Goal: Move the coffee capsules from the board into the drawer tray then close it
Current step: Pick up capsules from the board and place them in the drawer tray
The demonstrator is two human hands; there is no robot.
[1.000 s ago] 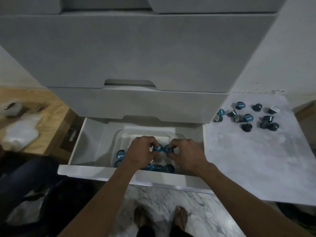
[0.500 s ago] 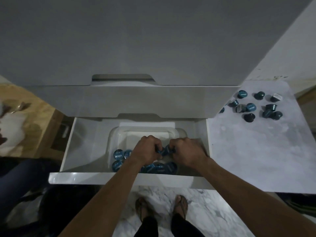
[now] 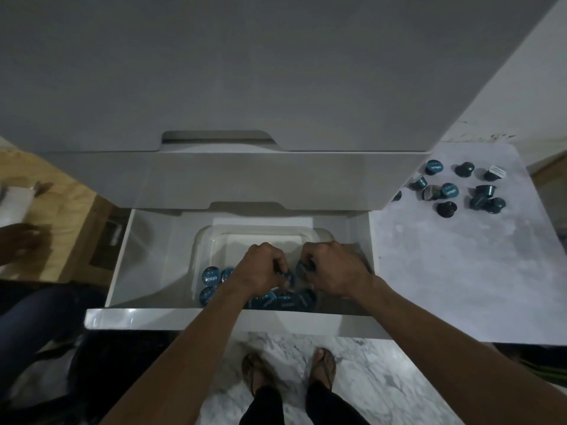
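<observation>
Your left hand (image 3: 260, 271) and right hand (image 3: 333, 271) each pinch a capsule (image 3: 303, 266) over the tray (image 3: 208, 240) in the open drawer (image 3: 147, 256); more capsules (image 3: 449, 190) lie on the board (image 3: 460, 271).

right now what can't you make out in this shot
Head view only:
- Blue coffee capsules in the clear plastic tray: both hands cover some, so no count.
- Left hand and right hand: curled fingers hide their grip.
- One capsule on the white board, cut by the drawer front above.
- Left edge: blurred white object, unidentifiable.
</observation>
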